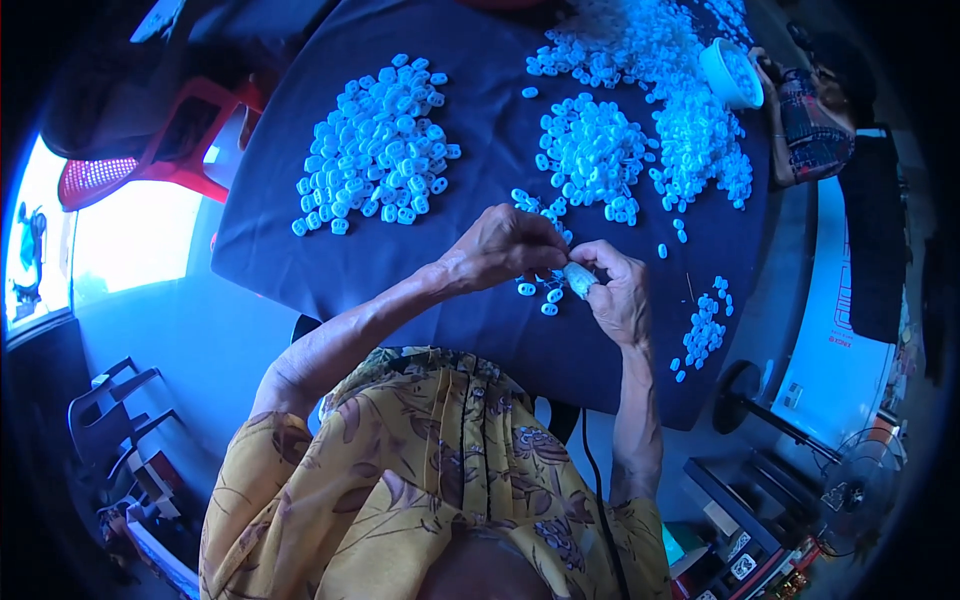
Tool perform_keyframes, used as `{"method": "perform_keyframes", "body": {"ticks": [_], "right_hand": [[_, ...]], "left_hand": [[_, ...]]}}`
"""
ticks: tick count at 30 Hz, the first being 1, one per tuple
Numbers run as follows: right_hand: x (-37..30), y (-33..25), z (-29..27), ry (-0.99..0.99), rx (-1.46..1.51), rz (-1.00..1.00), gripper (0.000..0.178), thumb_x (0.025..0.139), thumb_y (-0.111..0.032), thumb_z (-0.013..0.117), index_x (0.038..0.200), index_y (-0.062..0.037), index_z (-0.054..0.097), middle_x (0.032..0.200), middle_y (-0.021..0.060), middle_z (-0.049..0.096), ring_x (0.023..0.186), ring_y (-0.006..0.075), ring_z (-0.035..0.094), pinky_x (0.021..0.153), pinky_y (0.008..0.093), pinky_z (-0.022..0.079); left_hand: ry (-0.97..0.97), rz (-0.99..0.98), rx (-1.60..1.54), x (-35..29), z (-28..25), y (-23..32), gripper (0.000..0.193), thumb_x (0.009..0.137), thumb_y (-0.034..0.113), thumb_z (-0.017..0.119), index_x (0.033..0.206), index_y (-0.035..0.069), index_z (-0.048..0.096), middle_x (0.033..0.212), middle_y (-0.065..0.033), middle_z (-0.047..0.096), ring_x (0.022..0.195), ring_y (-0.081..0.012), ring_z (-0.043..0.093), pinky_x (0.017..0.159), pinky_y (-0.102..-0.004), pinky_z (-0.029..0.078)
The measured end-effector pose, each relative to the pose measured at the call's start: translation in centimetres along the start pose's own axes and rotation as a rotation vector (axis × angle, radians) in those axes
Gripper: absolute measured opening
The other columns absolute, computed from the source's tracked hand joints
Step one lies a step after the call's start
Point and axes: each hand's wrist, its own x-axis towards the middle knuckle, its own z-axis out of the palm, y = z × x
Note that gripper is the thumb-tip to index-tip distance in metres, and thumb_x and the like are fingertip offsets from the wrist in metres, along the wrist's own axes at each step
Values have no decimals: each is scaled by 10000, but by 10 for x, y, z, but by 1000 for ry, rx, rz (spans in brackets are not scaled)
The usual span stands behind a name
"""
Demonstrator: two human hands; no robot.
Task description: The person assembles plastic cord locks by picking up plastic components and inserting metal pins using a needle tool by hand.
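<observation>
My left hand (508,245) and my right hand (618,295) meet over the near part of the dark-covered table, their fingertips pinched close together. Whatever sits between the fingertips is too small and covered to make out. A pale, whitish wrap or piece (578,281) shows at the thumb side of my right hand; I cannot tell whether it is worn or held. Just below the fingers lie a few small white oval pieces with dark holes (549,309). More of these pieces (527,198) lie beyond my left hand, partly hidden by it.
White pieces form a left pile (375,145), a middle pile (592,155) and a large far-right heap (690,130). A smaller group (704,335) lies near the right edge. Another person (815,120) sits by a white bowl (731,74). A red chair (165,150) stands left.
</observation>
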Motion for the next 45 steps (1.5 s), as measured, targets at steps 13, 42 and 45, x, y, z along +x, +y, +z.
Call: {"method": "perform_keyframes", "body": {"ticks": [13, 42, 45], "right_hand": [[25, 89, -16, 295, -331, 145, 120, 756, -68, 556, 858, -7, 571, 699, 121, 606, 591, 194, 596, 521, 308, 443], [1, 82, -7, 48, -579, -192, 253, 612, 61, 532, 847, -24, 576, 799, 136, 550, 793, 310, 553, 646, 375, 459], [2, 86, -8, 39, -600, -189, 214, 623, 51, 529, 822, -20, 568, 798, 135, 552, 786, 307, 555, 635, 371, 456]], "left_hand": [[71, -143, -346, 4, -2, -8, 148, 767, 147, 610, 780, 0, 591, 700, -62, 602, 627, -122, 582, 605, -265, 485], [234, -98, -630, 13, -14, 3, 103, 806, 140, 581, 824, 41, 560, 761, -63, 598, 638, -124, 571, 619, -263, 481], [224, -84, -597, 14, -13, 3, 105, 806, 141, 582, 823, 39, 563, 762, -62, 599, 640, -126, 573, 617, -260, 481]]}}
